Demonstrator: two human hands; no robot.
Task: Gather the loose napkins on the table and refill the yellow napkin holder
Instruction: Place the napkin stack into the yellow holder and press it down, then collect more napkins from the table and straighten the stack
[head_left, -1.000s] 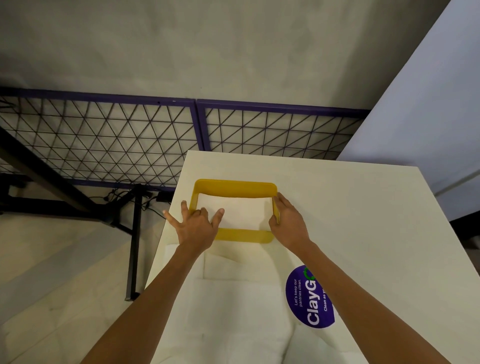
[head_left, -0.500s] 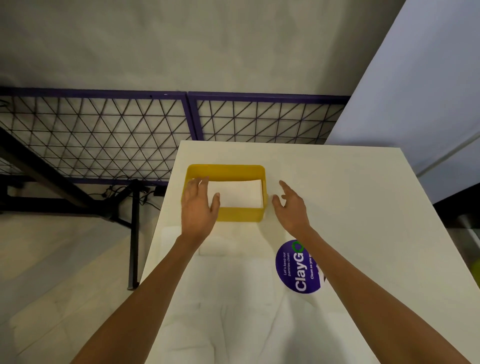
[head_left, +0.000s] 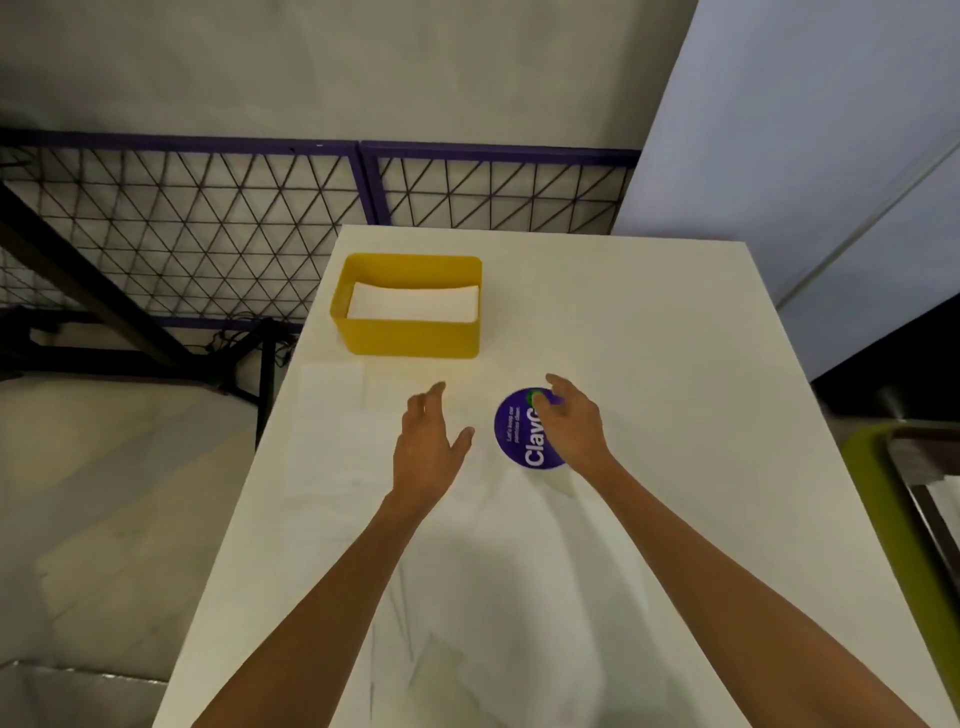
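Both of my hands hover over the desk (head_left: 649, 322) with nothing in them: my left hand (head_left: 423, 449) has its grip spread, fingers loosely fanned and thumb held out to the side, while my right hand (head_left: 571, 423) is likewise empty, its fingers gently curled and apart. Nearest to me, loose napkins (head_left: 467, 597) lie flat and overlapping on the white desk, their creases only faintly visible against the pale surface, and they run up under my forearms. My left hand is above this spread of paper. Under my right hand sits a round purple sticker (head_left: 522, 434) with white lettering, its right side covered by my fingers. A little farther, toward the left edge of the desk, one more napkin (head_left: 332, 395) lies flat just in front of the yellow napkin holder (head_left: 410, 332). That holder stands upright near the far left corner, well apart from both hands, with a stack of white napkins (head_left: 413, 301) lying inside it. Beyond the desk runs a purple-framed wire fence (head_left: 234, 218) against a grey wall.
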